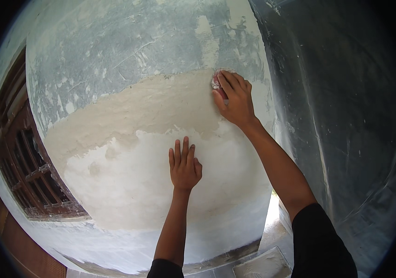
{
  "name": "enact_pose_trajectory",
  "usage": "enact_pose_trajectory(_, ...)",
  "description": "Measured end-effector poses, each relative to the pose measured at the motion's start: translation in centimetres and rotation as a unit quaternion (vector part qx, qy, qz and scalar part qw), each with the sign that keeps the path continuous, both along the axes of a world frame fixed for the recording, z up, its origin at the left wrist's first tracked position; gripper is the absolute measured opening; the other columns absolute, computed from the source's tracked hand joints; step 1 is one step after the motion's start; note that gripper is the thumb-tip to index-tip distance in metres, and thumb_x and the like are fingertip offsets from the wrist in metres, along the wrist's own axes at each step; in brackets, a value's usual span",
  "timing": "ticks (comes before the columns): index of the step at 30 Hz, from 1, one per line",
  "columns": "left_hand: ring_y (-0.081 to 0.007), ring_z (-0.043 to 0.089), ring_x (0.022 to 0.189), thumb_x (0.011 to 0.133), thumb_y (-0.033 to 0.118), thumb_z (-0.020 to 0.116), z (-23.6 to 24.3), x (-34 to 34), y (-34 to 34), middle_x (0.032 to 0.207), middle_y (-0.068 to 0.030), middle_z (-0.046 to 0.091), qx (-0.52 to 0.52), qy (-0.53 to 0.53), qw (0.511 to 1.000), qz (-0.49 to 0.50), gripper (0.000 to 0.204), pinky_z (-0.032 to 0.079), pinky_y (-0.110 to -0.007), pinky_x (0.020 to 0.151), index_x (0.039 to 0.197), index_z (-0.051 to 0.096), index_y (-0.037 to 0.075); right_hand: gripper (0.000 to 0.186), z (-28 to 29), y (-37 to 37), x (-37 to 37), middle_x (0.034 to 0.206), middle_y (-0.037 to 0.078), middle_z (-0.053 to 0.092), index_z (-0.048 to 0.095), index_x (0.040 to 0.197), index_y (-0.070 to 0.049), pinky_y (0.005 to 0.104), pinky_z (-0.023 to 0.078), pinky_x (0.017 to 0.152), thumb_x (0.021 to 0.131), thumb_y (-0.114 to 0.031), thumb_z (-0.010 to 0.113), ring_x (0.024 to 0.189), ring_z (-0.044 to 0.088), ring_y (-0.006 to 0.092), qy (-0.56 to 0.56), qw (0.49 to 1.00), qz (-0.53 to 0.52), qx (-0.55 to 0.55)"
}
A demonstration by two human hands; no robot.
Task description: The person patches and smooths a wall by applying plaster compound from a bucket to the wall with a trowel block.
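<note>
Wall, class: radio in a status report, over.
Right hand closed on reddish pad, at beige patch's upper edge. Left hand open over white wall area. Nothing visibly blocking the pad.

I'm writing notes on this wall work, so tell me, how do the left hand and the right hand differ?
The left hand holds nothing; the right hand grips a reddish, white-smeared pad.
The left hand's fingers extend upward; the right hand's bend over the pad.
The left hand is lower, over the white area; the right hand is higher, by the beige band.
Both are bare.
</note>
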State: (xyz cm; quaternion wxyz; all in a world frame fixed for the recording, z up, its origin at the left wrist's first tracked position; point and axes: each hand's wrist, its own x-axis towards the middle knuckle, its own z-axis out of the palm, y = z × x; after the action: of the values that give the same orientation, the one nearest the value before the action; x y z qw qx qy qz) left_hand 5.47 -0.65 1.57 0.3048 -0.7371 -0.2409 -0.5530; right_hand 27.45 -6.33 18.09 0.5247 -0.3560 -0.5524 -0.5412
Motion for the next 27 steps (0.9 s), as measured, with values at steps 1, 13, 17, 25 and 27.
enact_pose_trajectory(1, -0.0357, 0.036, 0.152, 0.093, 0.015, 0.050, 0.0, 0.0, 0.1, 0.157, -0.0130, 0.050, 0.002, 0.000, 1.000, 0.001, 0.040, 0.021, -0.052, 0.125, 0.129, 0.065, 0.003, 0.052, -0.7, 0.2, -0.3, 0.138, 0.016, 0.061, 0.062, 0.130, 0.001, 0.0492, 0.037, 0.099, 0.085, -0.023, 0.074, 0.127, 0.054, 0.0314, -0.009, 1.000, -0.022, -0.009)
enact_pose_trajectory(13, -0.0375, 0.035, 0.152, 0.092, 0.014, 0.050, 0.0, -0.1, 0.0, 0.156, -0.0162, 0.050, 0.004, 0.004, 1.000, -0.009, 0.040, 0.020, -0.053, 0.125, 0.127, 0.064, 0.000, 0.051, 0.6, 0.0, -1.3, 0.137, 0.014, 0.061, 0.062, 0.130, 0.000, 0.0500, 0.037, 0.099, 0.086, -0.022, 0.074, 0.128, 0.053, 0.0305, -0.019, 1.000, -0.009, -0.008)
enact_pose_trajectory(17, -0.0372, 0.035, 0.152, 0.092, 0.014, 0.050, -0.2, 0.0, 0.4, 0.156, -0.0163, 0.050, 0.004, 0.003, 1.000, -0.011, 0.039, 0.020, -0.053, 0.125, 0.126, 0.064, 0.000, 0.053, -4.5, -0.2, -1.4, 0.137, 0.015, 0.061, 0.062, 0.131, 0.001, 0.0497, 0.037, 0.100, 0.085, -0.023, 0.074, 0.128, 0.054, 0.0310, -0.033, 0.998, -0.013, -0.061)
enact_pose_trajectory(25, -0.0377, 0.035, 0.152, 0.092, 0.014, 0.051, 0.1, 0.0, 0.3, 0.156, -0.0160, 0.050, 0.004, 0.003, 1.000, -0.008, 0.040, 0.020, -0.053, 0.125, 0.128, 0.063, 0.000, 0.052, -0.6, -0.8, -0.9, 0.136, 0.015, 0.062, 0.063, 0.131, 0.000, 0.0478, 0.037, 0.103, 0.085, -0.021, 0.074, 0.128, 0.054, 0.0314, -0.015, 1.000, 0.019, 0.007)
enact_pose_trajectory(27, -0.0378, 0.035, 0.151, 0.092, 0.014, 0.051, -0.1, 0.2, 0.3, 0.156, -0.0161, 0.050, 0.007, 0.002, 1.000, -0.014, 0.040, 0.020, -0.053, 0.125, 0.128, 0.063, 0.000, 0.052, -0.9, -0.6, -0.6, 0.136, 0.015, 0.061, 0.063, 0.131, 0.000, 0.0477, 0.037, 0.102, 0.085, -0.021, 0.074, 0.128, 0.053, 0.0310, -0.011, 1.000, -0.002, -0.010)
